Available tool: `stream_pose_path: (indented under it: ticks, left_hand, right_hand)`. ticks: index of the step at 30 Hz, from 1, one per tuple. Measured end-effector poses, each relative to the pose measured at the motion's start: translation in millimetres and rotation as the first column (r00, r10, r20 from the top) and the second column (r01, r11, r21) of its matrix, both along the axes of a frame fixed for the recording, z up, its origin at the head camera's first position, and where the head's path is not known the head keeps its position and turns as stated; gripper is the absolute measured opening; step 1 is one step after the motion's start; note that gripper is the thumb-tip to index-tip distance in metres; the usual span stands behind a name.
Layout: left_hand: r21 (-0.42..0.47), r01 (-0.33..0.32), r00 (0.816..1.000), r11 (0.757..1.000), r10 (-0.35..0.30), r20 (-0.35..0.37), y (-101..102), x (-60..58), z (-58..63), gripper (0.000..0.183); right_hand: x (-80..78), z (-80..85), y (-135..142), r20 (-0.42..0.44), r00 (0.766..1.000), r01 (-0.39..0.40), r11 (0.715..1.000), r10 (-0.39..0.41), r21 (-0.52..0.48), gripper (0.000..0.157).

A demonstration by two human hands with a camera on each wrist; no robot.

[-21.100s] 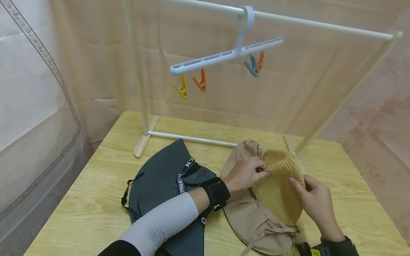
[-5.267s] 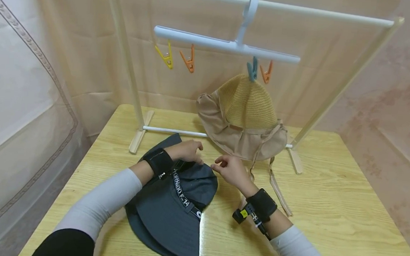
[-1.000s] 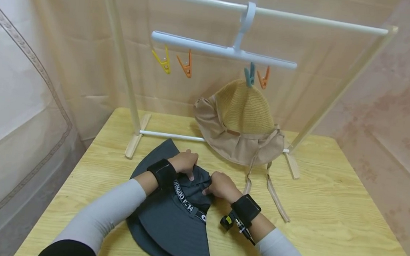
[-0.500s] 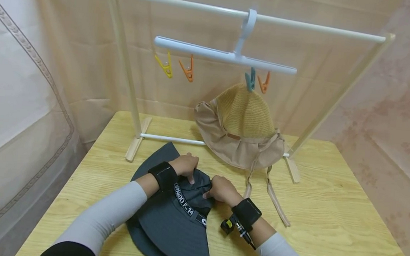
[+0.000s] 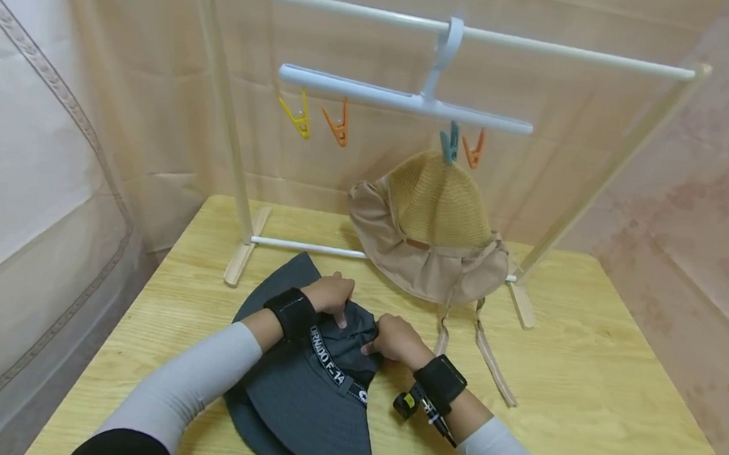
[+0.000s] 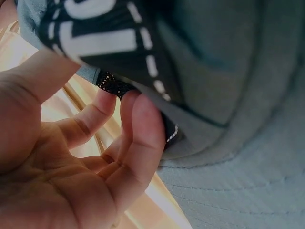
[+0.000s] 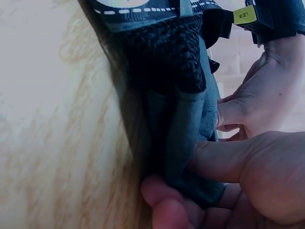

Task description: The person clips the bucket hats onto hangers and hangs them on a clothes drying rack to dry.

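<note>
A dark grey bucket hat (image 5: 317, 417) with a lettered band lies folded flat at the front of the table. My left hand (image 5: 330, 296) grips its crown from the far side; in the left wrist view the thumb passes behind the band and the curled fingers (image 6: 147, 119) meet the cloth. At the crown's right end my right hand (image 5: 397, 339) pinches the fabric; the right wrist view shows its thumb (image 7: 219, 160) on one face and fingertips underneath. Behind, a straw hat (image 5: 437, 205) with a beige brim hangs from a teal clip (image 5: 449, 145).
A white hanger (image 5: 362, 90) hangs on the rack's top rod (image 5: 565, 50). Its yellow clip (image 5: 297, 116) and two orange clips, one at left (image 5: 339, 125), hold nothing. The rack's wooden foot (image 5: 243, 254) stands on the table (image 5: 583, 387). Straps (image 5: 495, 366) trail from the straw hat.
Earlier both hands held the straw hat on the table; afterwards it hung from the teal clip. The hands then moved onto the grey hat's crown and have stayed nearly still this last second.
</note>
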State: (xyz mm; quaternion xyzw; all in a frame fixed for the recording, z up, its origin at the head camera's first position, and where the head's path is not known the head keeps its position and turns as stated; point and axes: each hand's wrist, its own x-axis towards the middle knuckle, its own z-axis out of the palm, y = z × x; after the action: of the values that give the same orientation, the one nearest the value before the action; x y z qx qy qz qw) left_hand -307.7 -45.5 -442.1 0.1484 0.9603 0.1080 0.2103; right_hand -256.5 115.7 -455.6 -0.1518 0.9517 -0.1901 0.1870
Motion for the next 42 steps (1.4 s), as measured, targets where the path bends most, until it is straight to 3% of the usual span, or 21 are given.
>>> stream_pose_path:
  ticks: [11,19,28,35,42]
  left_hand:
    - [0.011,0.021,1.0,1.0,-0.021,-0.019,0.2,1.4,-1.4,0.044]
    - [0.05,0.046,0.999,0.998,-0.044,-0.028,-1.5,9.2,-5.7,0.043]
    - [0.075,0.112,0.992,0.991,-0.108,-0.058,-11.6,-3.9,-5.2,0.038]
    - [0.2,0.158,0.982,0.967,-0.133,-0.131,-20.9,-3.3,-8.5,0.023]
    - [0.287,0.124,0.988,0.95,-0.092,-0.121,-26.2,-5.3,7.3,0.022]
  right_hand:
    - [5.2,0.4,0.4,-0.057,0.998,-0.008,1.0,0.009,0.022,0.028]
    - [11.9,-6.4,4.5,-0.058,0.998,-0.013,1.0,0.013,0.007,0.027]
    - [9.7,-5.0,5.9,-0.054,0.998,0.026,0.994,-0.032,-0.104,0.028]
    - [14.6,-6.0,6.8,-0.007,0.999,0.039,0.991,-0.04,-0.131,0.03]
    - [16.3,-4.1,14.4,0.025,0.995,0.102,0.963,-0.098,-0.25,0.023]
